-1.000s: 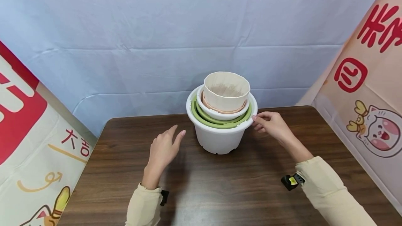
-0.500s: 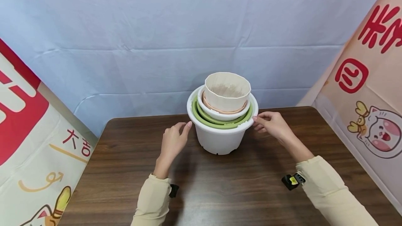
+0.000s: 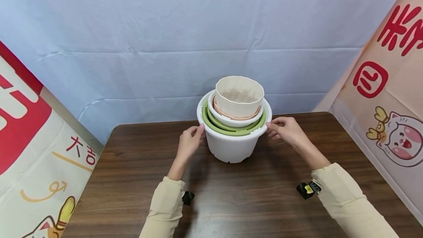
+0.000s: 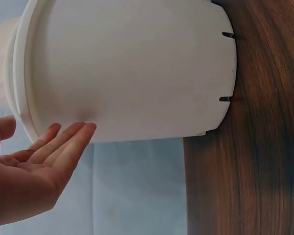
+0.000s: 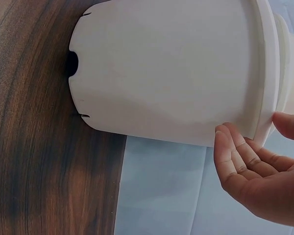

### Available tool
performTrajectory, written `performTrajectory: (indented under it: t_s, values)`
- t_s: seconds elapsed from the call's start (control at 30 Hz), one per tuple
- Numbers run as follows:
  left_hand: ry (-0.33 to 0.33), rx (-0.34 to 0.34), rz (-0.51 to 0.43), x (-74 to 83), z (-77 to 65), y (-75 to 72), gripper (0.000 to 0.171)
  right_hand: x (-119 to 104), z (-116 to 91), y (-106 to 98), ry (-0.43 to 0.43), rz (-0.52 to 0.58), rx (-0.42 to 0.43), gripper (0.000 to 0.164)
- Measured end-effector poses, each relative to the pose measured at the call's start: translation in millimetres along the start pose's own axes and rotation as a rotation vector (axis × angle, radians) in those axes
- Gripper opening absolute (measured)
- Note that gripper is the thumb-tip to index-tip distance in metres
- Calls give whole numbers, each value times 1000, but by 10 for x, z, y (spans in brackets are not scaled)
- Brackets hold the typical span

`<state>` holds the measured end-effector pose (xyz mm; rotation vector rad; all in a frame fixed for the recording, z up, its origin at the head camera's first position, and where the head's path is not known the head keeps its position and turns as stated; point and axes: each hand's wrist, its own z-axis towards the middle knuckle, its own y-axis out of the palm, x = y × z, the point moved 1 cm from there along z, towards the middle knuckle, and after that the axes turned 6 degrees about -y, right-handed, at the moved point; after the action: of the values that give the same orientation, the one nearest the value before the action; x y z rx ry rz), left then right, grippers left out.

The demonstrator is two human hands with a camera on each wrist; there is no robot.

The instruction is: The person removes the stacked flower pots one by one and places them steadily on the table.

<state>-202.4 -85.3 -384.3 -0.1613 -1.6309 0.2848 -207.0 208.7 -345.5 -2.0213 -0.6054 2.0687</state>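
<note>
A large white flower pot (image 3: 231, 149) stands upright on the table, with smaller pots nested inside. Green pot rims (image 3: 231, 133), a smaller white pot (image 3: 230, 122), a peach pot (image 3: 238, 117) and a cream faceted pot (image 3: 235, 107) rise from it. My right hand (image 3: 286, 131) pinches the large pot's rim, thumb at the edge and fingers below. At the opposite side, my left hand (image 3: 189, 142) is at the rim. In the left wrist view its thumb (image 4: 8, 127) sits slightly apart from the rim, with fairly straight fingers by the wall.
The dark wooden table (image 3: 238, 205) extends in front of the pots. Behind its far edge hangs a pale blue cloth (image 3: 158, 47). Printed cloths with red characters and cartoon figures hang at the left (image 3: 43, 150) and right (image 3: 390, 102).
My left hand has moved rightward and slightly away from me, reaching the large pot's left rim. My right hand has stayed on the right rim, and the pots have not visibly moved.
</note>
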Motion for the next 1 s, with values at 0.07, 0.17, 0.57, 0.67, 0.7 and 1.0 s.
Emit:
performTrajectory:
  t_s: [0.07, 0.17, 0.57, 0.67, 0.7, 1.0]
  values:
    - [-26, -7, -55, -1, 19, 10, 37, 1, 3, 1, -4, 5, -1, 37]
    - [-71, -11, -128, 21, 47, 30, 36, -2, 4, 0, -8, 11, 2, 36]
    - [-170, 6, -156, 68, 127, 78, 33, -3, 10, 3, -3, 19, 7, 36]
    - [-184, -6, -186, 76, 131, 74, 31, 2, 14, 1, -9, 21, 6, 35]
    - [-187, -11, -200, 78, 133, 73, 31, 3, 14, 2, -12, 21, 6, 35]
    - [-208, -46, -247, 96, 147, 61, 29, -12, 11, -9, -22, 1, -15, 36]
